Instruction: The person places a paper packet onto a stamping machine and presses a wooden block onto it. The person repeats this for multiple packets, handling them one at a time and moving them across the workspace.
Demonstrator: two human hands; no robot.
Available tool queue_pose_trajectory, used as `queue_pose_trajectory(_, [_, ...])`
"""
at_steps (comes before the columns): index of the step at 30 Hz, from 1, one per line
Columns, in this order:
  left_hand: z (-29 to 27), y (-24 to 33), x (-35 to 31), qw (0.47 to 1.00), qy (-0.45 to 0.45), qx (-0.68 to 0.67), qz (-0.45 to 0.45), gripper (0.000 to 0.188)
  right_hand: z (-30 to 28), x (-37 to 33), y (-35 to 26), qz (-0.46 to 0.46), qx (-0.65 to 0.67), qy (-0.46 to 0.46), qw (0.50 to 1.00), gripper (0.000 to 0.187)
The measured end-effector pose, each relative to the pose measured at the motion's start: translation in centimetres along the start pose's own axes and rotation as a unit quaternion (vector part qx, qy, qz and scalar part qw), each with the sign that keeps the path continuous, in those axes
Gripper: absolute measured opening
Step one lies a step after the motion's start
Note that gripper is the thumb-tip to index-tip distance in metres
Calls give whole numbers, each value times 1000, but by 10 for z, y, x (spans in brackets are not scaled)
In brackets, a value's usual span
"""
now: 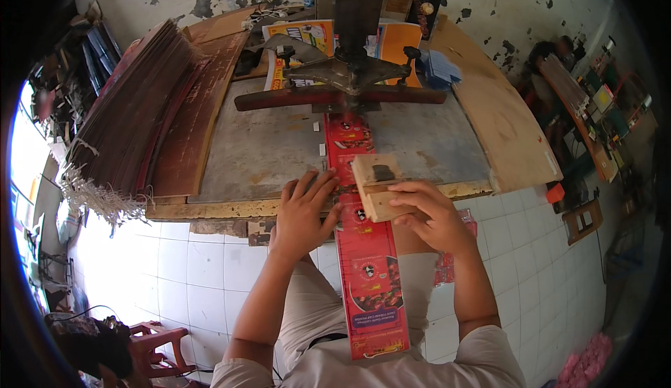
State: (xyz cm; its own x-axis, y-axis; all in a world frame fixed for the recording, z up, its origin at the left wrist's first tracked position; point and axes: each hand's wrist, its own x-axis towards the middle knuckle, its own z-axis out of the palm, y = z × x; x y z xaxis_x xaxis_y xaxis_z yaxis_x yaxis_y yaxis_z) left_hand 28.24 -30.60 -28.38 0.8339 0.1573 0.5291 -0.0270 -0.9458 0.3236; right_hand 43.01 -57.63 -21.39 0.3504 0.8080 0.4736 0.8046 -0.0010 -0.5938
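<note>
A long red printed strip (367, 280), perhaps a stack of packaging sheets, runs from under a metal cutting or pressing head (349, 84) across the table edge toward my body. My left hand (304, 210) rests at the strip's left edge, fingers stretched forward on the table rim and the thumb against the strip. In my right hand (433, 213) is a pale wooden block (377, 187) with a dark patch on top. Its left side lies over the strip at the table's front edge. My right fingers grip its right side; the block hides part of the strip.
The grey metal table top (258, 150) has a worn wooden front edge. A tall stack of brown woven sheets (133, 101) leans over its left side. At the right lies a plywood board (500, 122). A red plastic stool (161, 349) stands on the tiled floor at lower left.
</note>
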Motion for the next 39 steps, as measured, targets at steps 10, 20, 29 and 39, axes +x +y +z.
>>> queue_pose_trajectory(10, [0, -2, 0, 1000, -4, 0, -1, 51, 47, 86, 63, -12, -17, -9, 1000, 31])
queue_pose_trajectory(20, [-1, -2, 1, 1000, -8, -6, 2, 53, 61, 117, 92, -24, -68, 32, 997, 32])
queue_pose_trajectory(29, [-3, -1, 2, 1000, -6, -6, -1, 53, 67, 114, 90, -15, -64, 53, 996, 37])
queue_pose_trajectory(39, [-3, -2, 3, 1000, -1, -10, 6, 52, 64, 116, 96, -57, -146, 81, 984, 35])
